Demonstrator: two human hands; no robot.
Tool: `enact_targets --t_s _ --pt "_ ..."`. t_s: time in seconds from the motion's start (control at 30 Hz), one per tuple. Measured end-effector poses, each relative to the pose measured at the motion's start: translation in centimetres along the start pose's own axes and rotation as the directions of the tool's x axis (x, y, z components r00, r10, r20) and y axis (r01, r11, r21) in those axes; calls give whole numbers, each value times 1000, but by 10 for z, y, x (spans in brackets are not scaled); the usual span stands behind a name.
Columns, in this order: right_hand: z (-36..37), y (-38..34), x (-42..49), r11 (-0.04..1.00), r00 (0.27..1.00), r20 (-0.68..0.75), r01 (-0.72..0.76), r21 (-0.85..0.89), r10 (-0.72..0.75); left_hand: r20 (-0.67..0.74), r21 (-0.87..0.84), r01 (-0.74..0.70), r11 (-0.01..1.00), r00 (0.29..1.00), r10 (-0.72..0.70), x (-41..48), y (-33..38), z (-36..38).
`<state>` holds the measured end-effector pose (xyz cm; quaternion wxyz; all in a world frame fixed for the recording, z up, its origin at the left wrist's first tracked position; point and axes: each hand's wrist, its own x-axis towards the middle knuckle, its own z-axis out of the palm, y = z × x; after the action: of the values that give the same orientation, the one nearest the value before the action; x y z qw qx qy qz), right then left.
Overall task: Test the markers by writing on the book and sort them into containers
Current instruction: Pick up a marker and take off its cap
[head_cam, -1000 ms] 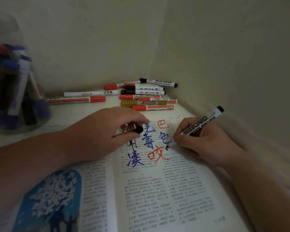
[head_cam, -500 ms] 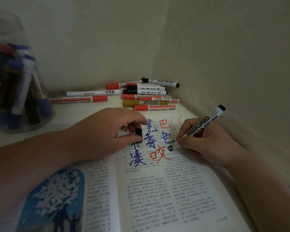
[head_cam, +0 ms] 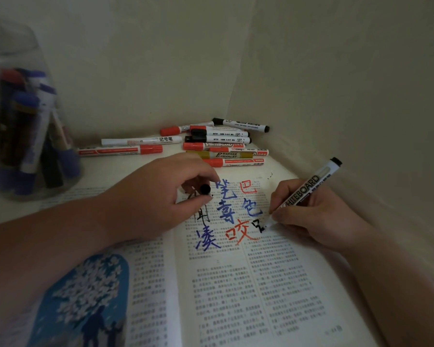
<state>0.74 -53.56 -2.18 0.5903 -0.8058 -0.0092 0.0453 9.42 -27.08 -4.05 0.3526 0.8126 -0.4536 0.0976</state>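
In the head view, the right hand (head_cam: pixel 318 216) pinches a marker (head_cam: pixel 308 189) between thumb and fingers. The marker's tip touches the right page of the open book (head_cam: pixel 248 284) at some black strokes (head_cam: pixel 258 225), just beside the blue and red characters (head_cam: pixel 227 209). The left hand (head_cam: pixel 161 196) rests on the same page across those characters, its thumb and fingers pinching a black cap (head_cam: pixel 205 189). Beyond both hands, a pile of markers (head_cam: pixel 223 146) lies in the corner. A blurred jar (head_cam: pixel 23 121) holding markers stands far left.
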Motion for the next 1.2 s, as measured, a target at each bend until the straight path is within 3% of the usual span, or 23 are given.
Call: enact_targets --t_s 0.13,0.3,0.67,0.77,0.9,1.2 --pt "1 1 2 998 1000 -17 8 -56 -9 -4 -29 3 1000 1000 -3 0 0 0" --pt "-1 0 1 1000 1000 8 16 -1 -16 -10 -3 -31 1000 999 31 1 -1 0" --pt "-5 2 -1 989 994 104 38 -144 -23 -26 -18 -49 999 998 48 0 -2 1" --pt "-6 5 2 989 999 15 54 -135 -52 -26 -20 -52 998 998 52 0 -2 1" --pt "-11 9 4 995 989 -141 63 82 -51 -34 -19 -53 998 998 52 0 -3 1" --pt "-7 7 4 999 989 -142 53 4 -52 -7 -29 -66 997 998 66 0 -4 1"
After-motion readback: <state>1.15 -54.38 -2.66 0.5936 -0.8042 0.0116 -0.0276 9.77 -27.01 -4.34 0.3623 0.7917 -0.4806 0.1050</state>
